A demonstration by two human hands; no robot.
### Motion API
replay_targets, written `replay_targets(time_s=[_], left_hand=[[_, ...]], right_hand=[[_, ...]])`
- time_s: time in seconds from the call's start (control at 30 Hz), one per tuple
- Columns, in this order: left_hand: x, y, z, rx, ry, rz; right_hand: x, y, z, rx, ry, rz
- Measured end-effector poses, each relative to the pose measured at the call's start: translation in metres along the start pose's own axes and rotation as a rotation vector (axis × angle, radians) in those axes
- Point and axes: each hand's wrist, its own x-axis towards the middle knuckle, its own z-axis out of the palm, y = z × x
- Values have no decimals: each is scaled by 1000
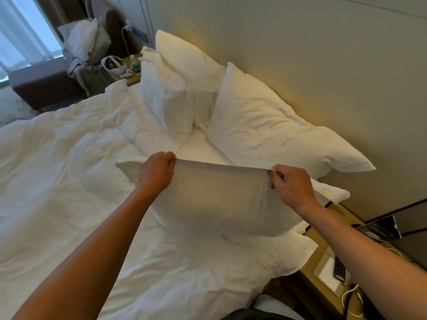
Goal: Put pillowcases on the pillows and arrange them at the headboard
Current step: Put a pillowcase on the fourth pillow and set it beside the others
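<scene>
I hold a white pillowcase [219, 195] stretched out above the bed, with a pillow bulging inside its lower part. My left hand [157, 173] pinches the left corner of its top edge. My right hand [292, 185] pinches the right corner. Three white pillows stand at the pale headboard [300, 54]: one upright at the back [184, 58], one leaning in front of it [166, 98], and a larger one [272, 128] lying against the headboard on the right. Another white pillow edge [332, 192] shows behind my right hand.
A rumpled white duvet [69, 169] covers the bed. A wooden nightstand [323, 262] at the lower right holds a remote [339, 269] and cables. The far nightstand [129, 70] carries a headset and bottle. An armchair [92, 42] with linen stands by the window.
</scene>
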Motion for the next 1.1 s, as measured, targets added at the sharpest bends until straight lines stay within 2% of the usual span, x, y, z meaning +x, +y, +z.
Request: replay_targets(time_s=[0.17,0.33,0.57,0.77,1.0,1.1], left_hand=[[58,52,5,15,10,132],[99,86,33,56,-38,209],[147,92,87,79,-158,236],[201,91,97,89,-117,299],[272,88,86,81,17,303],[287,84,106,23,-87,150]], right_hand=[[3,25,-24,-33,74,110],[3,51,-24,-24,78,216],[12,70,10,30,-46,387],[40,70,25,107,-39,443],[96,62,36,203,-23,377],[120,64,59,158,-3,396]])
